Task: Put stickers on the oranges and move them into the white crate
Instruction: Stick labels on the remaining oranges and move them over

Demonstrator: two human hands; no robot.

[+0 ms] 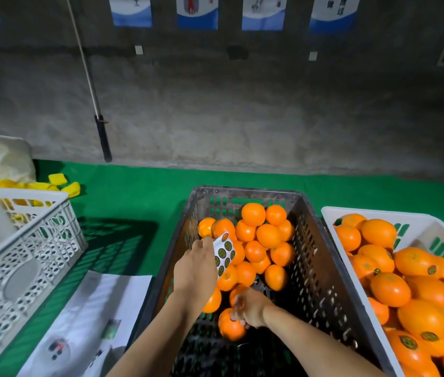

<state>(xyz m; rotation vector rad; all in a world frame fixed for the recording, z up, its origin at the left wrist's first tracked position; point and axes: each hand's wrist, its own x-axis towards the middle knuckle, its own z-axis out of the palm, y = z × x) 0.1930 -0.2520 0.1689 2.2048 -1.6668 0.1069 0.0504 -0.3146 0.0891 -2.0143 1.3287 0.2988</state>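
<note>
Right hand (pixel 248 308) curls over a round, firm orange (pixel 230 326) at 6 o'clock in the dark plastic crate (pixel 321 268); smooth rind, likely slippery. Left hand (pixel 195 268) pinches the flimsy white sticker sheet (pixel 224 253).

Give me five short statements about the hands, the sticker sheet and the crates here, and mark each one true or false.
1. The left hand holds a sticker sheet above the dark crate. True.
2. The right hand is empty and rests on the green mat. False: it grips an orange inside the dark crate.
3. The white crate on the right already holds stickered oranges. True.
4. The dark crate is filled to the brim. False: its oranges are piled toward the far end, and bare crate floor shows near the person.
5. The white lattice crate on the left is filled with oranges. False: only yellow items show in it.
</note>
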